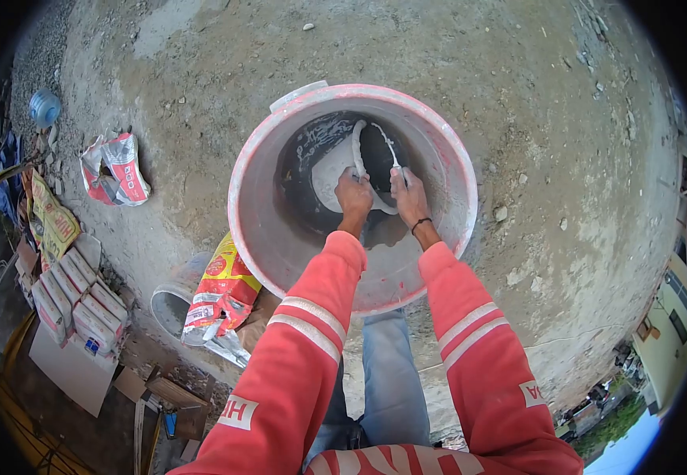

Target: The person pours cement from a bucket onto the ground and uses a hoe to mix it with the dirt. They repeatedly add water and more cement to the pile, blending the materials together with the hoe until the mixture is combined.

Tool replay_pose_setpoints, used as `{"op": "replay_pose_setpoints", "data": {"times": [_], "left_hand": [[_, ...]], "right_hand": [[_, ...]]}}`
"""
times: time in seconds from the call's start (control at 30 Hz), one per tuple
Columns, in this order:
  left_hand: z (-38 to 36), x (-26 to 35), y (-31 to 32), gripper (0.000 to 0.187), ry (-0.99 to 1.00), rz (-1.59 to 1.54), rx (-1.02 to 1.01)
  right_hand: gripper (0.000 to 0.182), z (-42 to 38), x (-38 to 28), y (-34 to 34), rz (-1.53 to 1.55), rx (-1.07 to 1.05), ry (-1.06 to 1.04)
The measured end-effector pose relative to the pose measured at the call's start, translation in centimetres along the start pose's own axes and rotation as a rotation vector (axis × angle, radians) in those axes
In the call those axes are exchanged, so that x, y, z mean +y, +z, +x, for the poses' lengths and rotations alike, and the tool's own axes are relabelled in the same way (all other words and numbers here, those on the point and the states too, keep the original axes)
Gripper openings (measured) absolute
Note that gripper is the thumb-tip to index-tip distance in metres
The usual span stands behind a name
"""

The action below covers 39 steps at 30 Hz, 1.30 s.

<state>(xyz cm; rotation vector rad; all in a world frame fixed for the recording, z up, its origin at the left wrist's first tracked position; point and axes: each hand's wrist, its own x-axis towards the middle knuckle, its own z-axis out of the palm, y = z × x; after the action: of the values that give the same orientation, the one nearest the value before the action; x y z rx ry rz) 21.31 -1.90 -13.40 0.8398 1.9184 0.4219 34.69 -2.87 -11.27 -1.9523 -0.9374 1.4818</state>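
Observation:
Inside a large pale tub (250, 170) with a pinkish-red rim, a smaller whitish bucket (332, 176) lies tilted in dark grey water (300, 162). Its mouth faces right and its inside looks dark. My left hand (353, 194) is closed at the bucket's near rim. A thin, white-crusted strip, perhaps the bucket's handle, curves down to my right hand (411, 198), which is closed at the right side of the mouth. My fingers partly hide both grip points. White streaks float on the water.
A torn red-and-white bag (125, 170) lies on the dirt ground. Left of the tub, a red-and-yellow bag (226, 277) rests beside a grey bucket (171, 307). Farther left are a stack of wrapped packs (82, 297), a flat board (70, 368) and a blue water jug (44, 108).

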Motion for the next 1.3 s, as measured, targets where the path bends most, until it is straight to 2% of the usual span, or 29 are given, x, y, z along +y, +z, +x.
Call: {"op": "replay_pose_setpoints", "data": {"times": [0.1,0.2,0.27,0.33,0.43,0.57,0.6,0.63,0.67,0.73,0.77,0.8,0.87,0.9,0.93,1.03,1.13,1.17,1.2,1.27,1.3], "left_hand": [[0.3,-0.9,-2.8,0.025,-0.137,0.087,0.078],[-0.4,-1.8,-6.9,0.034,-0.326,-0.019,0.08],[0.0,-5.4,-8.6,0.034,-0.406,-0.158,0.113],[-2.7,-4.2,-10.7,0.034,-0.371,-0.222,0.097],[-6.9,-1.5,-14.0,0.032,-0.41,-0.442,0.021],[-12.7,0.1,-17.7,0.031,-0.36,-0.479,-0.004],[-14.6,0.8,-18.3,0.033,-0.345,-0.517,0.019],[-16.5,1.1,-19.1,0.034,-0.311,-0.572,-0.025],[-18.3,1.3,-19.8,0.035,-0.281,-0.625,-0.068],[-22.9,2.8,-21.6,0.036,-0.224,-0.613,-0.125],[-24.9,3.5,-22.5,0.038,-0.155,-0.635,-0.149],[-26.4,3.5,-23.3,0.038,-0.145,-0.626,-0.167],[-30.2,2.6,-25.0,0.041,-0.162,-0.674,-0.06],[-33.1,3.2,-25.5,0.044,-0.115,-0.807,-0.156],[-35.2,2.5,-26.2,0.044,-0.109,-0.805,-0.169],[-41.7,0.3,-28.1,0.048,0.125,-0.792,-0.16],[-49.1,-1.5,-28.8,0.048,0.047,-0.871,-0.166],[-46.9,-7.0,-31.2,0.047,0.055,-0.984,-0.499],[-48.2,-8.3,-30.7,0.047,0.05,-0.979,-0.497],[-51.3,-11.2,-29.3,0.046,0.02,-0.798,-0.347],[-52.3,-13.2,-28.4,0.046,-0.033,-0.767,-0.26]], "right_hand": [[0.034,-1.3,-0.9,-0.7,0.37,-0.028,0.139],[0.036,-4.7,-3.6,-1.9,0.283,-0.072,0.112],[0.038,-7.7,-6.0,-1.2,0.265,-0.097,0.066],[0.044,-9.8,-7.3,0.0,0.172,-0.047,-0.083],[0.048,-13.4,-11.1,-0.1,0.122,-0.01,-0.134],[0.045,-20.9,-18.0,-3.4,-0.014,0.075,-0.238],[0.048,-23.1,-19.2,-4.2,0.023,0.021,-0.263],[0.051,-25.4,-20.3,-5.0,0.06,-0.035,-0.287],[0.051,-27.8,-21.1,-5.7,0.065,0.004,-0.276],[0.052,-33.0,-22.2,-6.7,0.059,0.095,-0.399],[0.051,-35.4,-22.8,-7.6,0.051,0.048,-0.37],[0.051,-37.5,-23.1,-7.9,0.056,0.07,-0.372],[0.048,-42.5,-22.7,-7.9,0.056,0.133,-0.495],[0.047,-44.8,-22.6,-8.0,0.072,0.111,-0.502],[0.047,-47.3,-22.2,-8.0,0.071,0.125,-0.505],[0.044,-54.6,-21.0,-7.7,0.153,0.078,-0.536],[0.042,-60.4,-18.1,-6.1,0.151,0.205,-0.554],[0.041,-61.5,-16.6,-5.5,0.132,0.281,-0.6],[0.041,-62.7,-15.2,-5.5,0.136,0.281,-0.594],[0.042,-65.1,-12.2,-5.9,0.137,0.219,-0.451],[0.041,-65.9,-10.1,-5.7,0.137,0.252,-0.449]]}}
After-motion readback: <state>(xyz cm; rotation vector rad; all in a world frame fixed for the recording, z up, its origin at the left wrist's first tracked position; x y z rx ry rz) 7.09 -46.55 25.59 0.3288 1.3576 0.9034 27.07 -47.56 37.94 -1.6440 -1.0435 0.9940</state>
